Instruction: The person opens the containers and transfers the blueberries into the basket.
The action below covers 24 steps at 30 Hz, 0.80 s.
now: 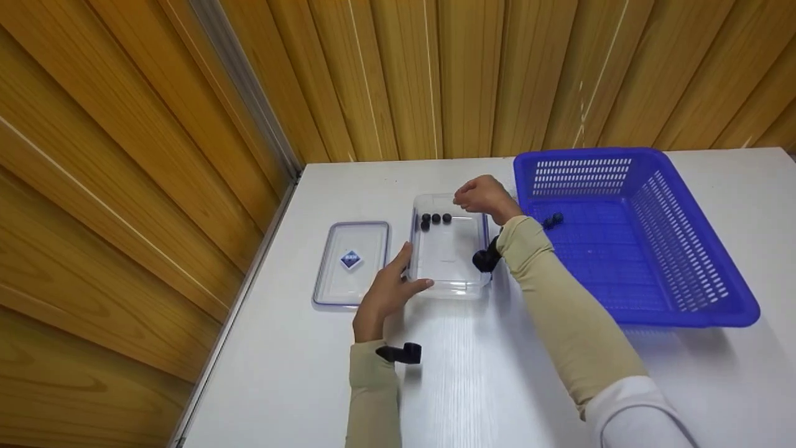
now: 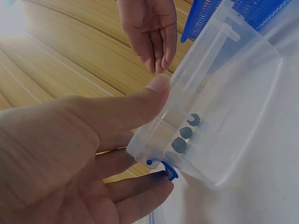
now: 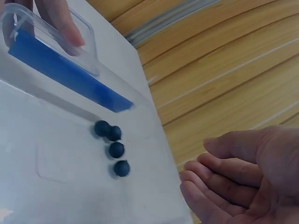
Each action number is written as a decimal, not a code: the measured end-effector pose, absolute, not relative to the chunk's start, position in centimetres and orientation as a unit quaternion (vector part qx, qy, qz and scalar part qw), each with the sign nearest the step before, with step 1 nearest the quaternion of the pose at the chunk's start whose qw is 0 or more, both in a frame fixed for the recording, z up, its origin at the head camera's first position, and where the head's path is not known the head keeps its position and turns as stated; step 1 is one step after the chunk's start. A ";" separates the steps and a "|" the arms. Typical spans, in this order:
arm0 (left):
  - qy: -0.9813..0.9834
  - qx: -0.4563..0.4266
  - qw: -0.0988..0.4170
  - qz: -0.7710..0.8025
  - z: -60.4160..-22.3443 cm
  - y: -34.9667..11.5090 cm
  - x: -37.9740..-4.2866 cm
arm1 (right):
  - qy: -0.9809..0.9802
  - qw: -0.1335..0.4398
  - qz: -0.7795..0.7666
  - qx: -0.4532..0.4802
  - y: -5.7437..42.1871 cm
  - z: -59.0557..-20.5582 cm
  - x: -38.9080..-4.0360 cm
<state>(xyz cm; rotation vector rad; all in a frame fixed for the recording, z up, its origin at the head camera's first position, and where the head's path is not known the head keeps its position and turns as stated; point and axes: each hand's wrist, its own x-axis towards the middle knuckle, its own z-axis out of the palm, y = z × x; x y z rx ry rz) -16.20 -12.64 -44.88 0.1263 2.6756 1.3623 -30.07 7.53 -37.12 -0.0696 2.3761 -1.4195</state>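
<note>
A clear plastic container (image 1: 449, 255) with blue clips stands on the white table. Several small dark round balls (image 1: 436, 219), which look like blueberries, lie near its far end; the right wrist view shows the same balls (image 3: 117, 150) close up. My left hand (image 1: 390, 289) holds the container's near left corner, thumb over the rim and fingers outside by a blue clip (image 2: 169, 171). Over the far right corner hovers my right hand (image 1: 488, 198), its fingers loosely bent and nothing visible in them. A few more dark balls (image 1: 553, 220) lie in the blue basket (image 1: 709, 242).
A clear lid (image 1: 323, 267) with a blue and white label (image 1: 351, 259) lies flat left of the container. The perforated basket stands close on the right. Wood-patterned panels (image 1: 466, 81) rise behind the table and along its left side.
</note>
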 end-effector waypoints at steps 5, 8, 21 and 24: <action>0.889 0.045 0.067 0.452 -44.9 -12.5 -16.2 | 0.852 0.203 -0.481 -0.034 6.1 -38.6 -30.0; 0.888 0.050 0.065 0.452 -45.0 -12.5 -16.2 | 0.849 0.213 -0.482 -0.035 5.6 -40.1 -30.6; 0.887 0.068 0.055 0.453 -45.2 -12.8 -16.3 | 0.781 0.276 -0.561 0.010 2.9 -42.3 -30.3; 0.887 0.079 0.049 0.452 -45.1 -12.8 -16.3 | 0.780 0.276 -0.562 0.007 2.6 -42.8 -30.5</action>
